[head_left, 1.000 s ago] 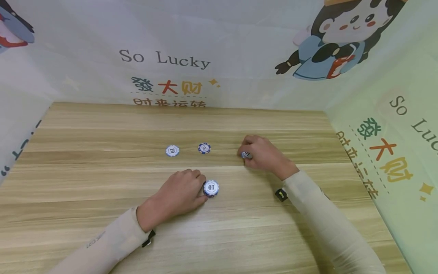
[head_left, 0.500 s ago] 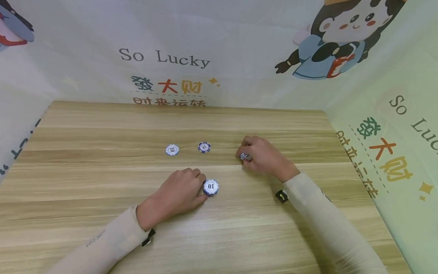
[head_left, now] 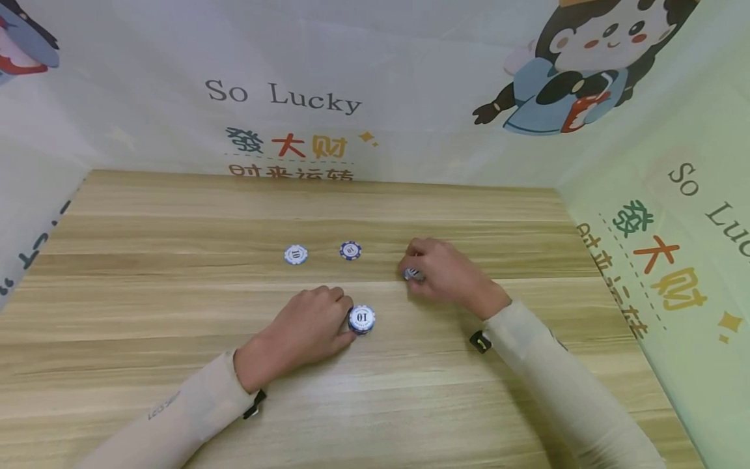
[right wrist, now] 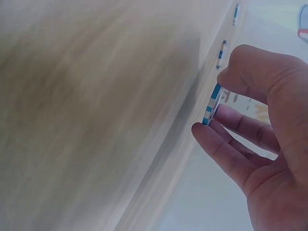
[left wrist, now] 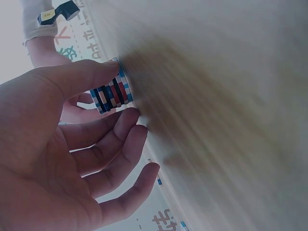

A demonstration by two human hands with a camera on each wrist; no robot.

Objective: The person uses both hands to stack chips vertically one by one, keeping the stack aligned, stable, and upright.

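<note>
A short stack of poker chips [head_left: 361, 319] stands on the wooden table, its top chip marked 10. My left hand [head_left: 295, 335] holds the stack from its left side, thumb near and fingers curled behind. Blue, black, red and white edges of the stacked chips [left wrist: 111, 92] show in the left wrist view. Farther back and to the right, my right hand [head_left: 446, 272] pinches a single blue-and-white poker chip [right wrist: 212, 105] by its rim between thumb and fingers. Whether that chip touches the tabletop, I cannot tell.
Two loose chips lie flat toward the back: a light blue chip [head_left: 295, 255] marked 10 and a dark blue chip [head_left: 350, 251]. Printed cloth [head_left: 422, 111] walls the wooden table [head_left: 176, 215] at the back and both sides.
My right hand has shifted slightly toward me and to the left with its pinched chip. My left hand and the stack have stayed in place.
</note>
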